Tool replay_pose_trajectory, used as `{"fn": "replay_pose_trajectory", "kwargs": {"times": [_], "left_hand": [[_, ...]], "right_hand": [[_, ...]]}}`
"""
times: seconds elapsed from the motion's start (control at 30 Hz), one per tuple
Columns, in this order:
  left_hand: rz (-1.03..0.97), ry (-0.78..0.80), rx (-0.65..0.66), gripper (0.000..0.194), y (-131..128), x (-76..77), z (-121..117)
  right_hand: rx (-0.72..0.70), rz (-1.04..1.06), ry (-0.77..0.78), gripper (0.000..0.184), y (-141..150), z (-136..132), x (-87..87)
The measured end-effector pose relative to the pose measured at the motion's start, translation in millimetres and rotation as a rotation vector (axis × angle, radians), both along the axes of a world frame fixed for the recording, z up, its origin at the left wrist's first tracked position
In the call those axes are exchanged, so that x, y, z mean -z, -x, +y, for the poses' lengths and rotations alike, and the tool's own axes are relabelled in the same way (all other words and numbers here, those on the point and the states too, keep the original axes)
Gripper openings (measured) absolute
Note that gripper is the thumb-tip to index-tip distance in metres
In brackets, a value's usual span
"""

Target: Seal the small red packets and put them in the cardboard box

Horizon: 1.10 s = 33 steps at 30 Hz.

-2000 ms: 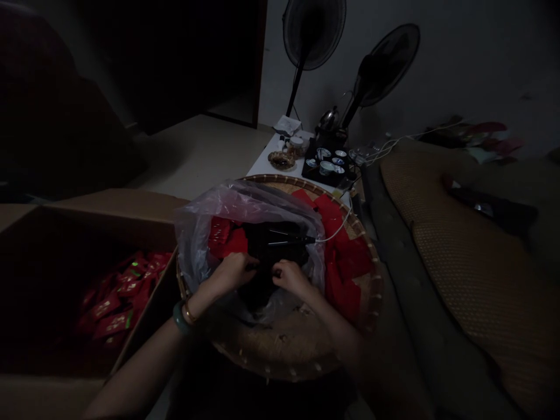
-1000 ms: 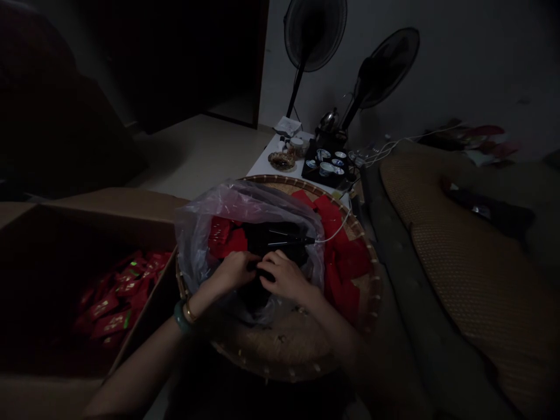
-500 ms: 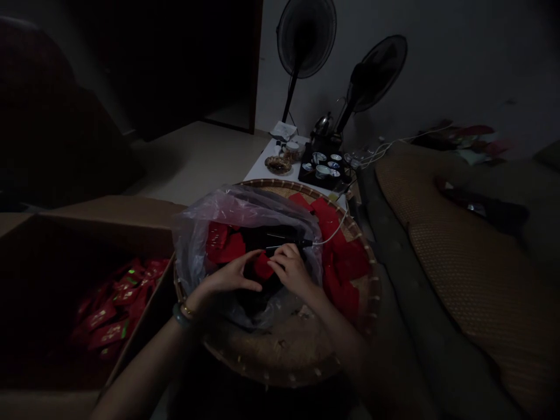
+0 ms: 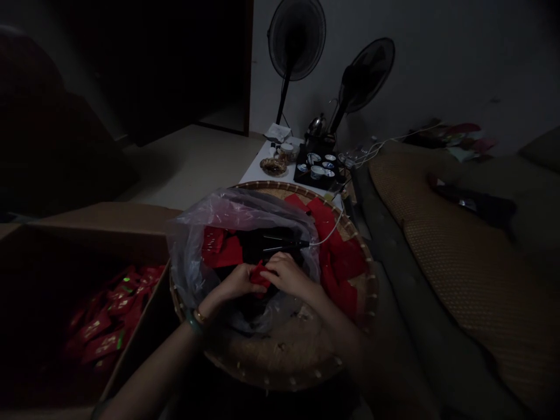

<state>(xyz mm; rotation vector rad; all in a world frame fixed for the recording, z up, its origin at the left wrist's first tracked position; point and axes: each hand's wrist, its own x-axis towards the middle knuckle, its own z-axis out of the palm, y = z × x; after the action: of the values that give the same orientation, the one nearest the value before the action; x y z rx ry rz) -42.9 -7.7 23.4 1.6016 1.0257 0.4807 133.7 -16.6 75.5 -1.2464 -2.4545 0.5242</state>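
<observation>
Both my hands meet over a clear plastic bag [image 4: 205, 227] that lies open on a round woven tray [image 4: 284, 356]. My left hand [image 4: 238, 283] and my right hand [image 4: 286, 274] pinch a small red packet [image 4: 259, 275] between them, fingers closed on it. Under the packet sits a dark mass inside the bag, and a black device [image 4: 275, 242] with a white cable lies just beyond my fingers. More red packets [image 4: 219, 248] lie in the bag. A green bangle and a gold one sit on my left wrist.
Loose red packets [image 4: 341, 256] cover the tray's right side. A cardboard box [image 4: 87, 233] at left holds several red packets [image 4: 109, 315]. Beyond stand a low table with a tea set [image 4: 317, 166], two floor fans [image 4: 297, 41], and a matted couch [image 4: 464, 233] at right.
My hands went from digging in the dark contents of the bag to lifting a small red packet between them. The view has shifted slightly left.
</observation>
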Motion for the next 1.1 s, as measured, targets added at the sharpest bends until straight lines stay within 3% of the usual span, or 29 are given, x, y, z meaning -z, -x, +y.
{"fn": "replay_pose_trajectory", "kwargs": {"times": [0.13,0.3,0.47,0.57,0.73,0.93,1.1], "left_hand": [[-0.014,0.018,-0.011,0.028,-0.8,2.9,0.6],[0.018,0.020,-0.007,0.028,-0.9,5.8,0.5],[-0.031,0.123,-0.041,0.027,-1.5,4.2,-1.7],[-0.006,0.130,-0.038,0.027,-3.6,4.0,-1.7],[-0.081,0.134,-0.055,0.030,-7.3,-0.2,-1.8],[-0.358,0.518,-0.112,0.037,-9.6,-8.8,-6.7],[-0.453,0.602,-0.343,0.041,-11.9,-7.2,-5.0]], "right_hand": [[0.072,0.046,-0.075,0.010,1.7,0.6,2.7],[0.018,0.064,0.009,0.006,2.2,0.6,3.6],[0.201,0.312,0.038,0.033,-1.0,0.7,1.9],[0.271,0.310,0.061,0.047,-1.3,2.1,7.2],[0.216,0.243,0.043,0.021,6.3,11.6,24.7],[0.148,0.358,0.069,0.021,13.9,24.4,41.3],[0.261,0.244,-0.090,0.018,-4.8,42.2,35.8]]}}
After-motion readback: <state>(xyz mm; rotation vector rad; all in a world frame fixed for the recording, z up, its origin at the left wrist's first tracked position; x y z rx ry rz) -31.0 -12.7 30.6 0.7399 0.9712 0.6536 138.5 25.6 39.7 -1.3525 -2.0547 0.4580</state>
